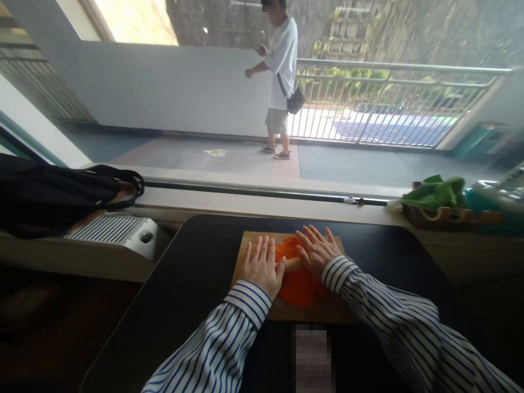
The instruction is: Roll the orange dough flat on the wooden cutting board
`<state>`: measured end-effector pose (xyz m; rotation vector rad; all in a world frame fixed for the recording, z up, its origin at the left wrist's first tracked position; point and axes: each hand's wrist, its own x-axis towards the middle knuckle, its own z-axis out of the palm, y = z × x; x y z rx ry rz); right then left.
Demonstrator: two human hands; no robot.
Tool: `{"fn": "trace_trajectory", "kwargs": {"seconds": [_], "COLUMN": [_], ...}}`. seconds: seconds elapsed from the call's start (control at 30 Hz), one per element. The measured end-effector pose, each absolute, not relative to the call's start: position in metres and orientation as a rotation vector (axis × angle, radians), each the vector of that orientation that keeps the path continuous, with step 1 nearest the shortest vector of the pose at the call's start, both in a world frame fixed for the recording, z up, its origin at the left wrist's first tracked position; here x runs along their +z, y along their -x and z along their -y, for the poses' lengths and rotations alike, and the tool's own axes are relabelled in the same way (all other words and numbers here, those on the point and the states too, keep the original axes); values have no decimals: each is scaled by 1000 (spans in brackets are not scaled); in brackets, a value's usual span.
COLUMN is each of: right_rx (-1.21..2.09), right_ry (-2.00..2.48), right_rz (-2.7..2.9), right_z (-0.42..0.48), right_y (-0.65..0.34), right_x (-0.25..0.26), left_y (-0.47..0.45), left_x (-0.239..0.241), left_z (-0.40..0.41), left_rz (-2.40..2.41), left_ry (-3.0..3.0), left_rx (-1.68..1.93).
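A wooden board lies on a dark table in front of me. On the board is a flattened orange sheet of dough. A wooden rolling pin lies across it. My left hand rests flat on the pin's left end, fingers stretched out. Over the pin's right end my right hand presses down, its fingers spread. Both of my arms wear blue-striped white sleeves.
A black bag and a white ribbed appliance sit at the left. A basket with green cloth stands on the sill at right. Beyond the window a person in a white shirt walks along a railed walkway.
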<state>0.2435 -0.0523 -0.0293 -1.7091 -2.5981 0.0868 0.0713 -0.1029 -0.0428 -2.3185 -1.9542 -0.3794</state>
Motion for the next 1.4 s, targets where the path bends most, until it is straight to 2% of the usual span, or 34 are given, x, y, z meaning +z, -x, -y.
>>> {"fn": "trace_trajectory", "kwargs": {"seconds": [0.47,0.67,0.9,1.4], "right_rx": [208,236,73,255], "right_ry": [1646,1677,1754,1687], "right_rz": [2533,2636,2629,2608], "right_z": [-23,2,58,-15], "right_y": [-212,-224,-246,-219], "right_x": [-22,-21,-28,-22], "left_y": [-54,-63,-76,-60], "left_x": [-40,-39,-41,-39], "left_z": [40,66,110,50], "left_rz": [2208,2078,1900,2183], "left_ry": [2212,2270,2358,2303], "left_rx": [-320,-312,-375,-258]}}
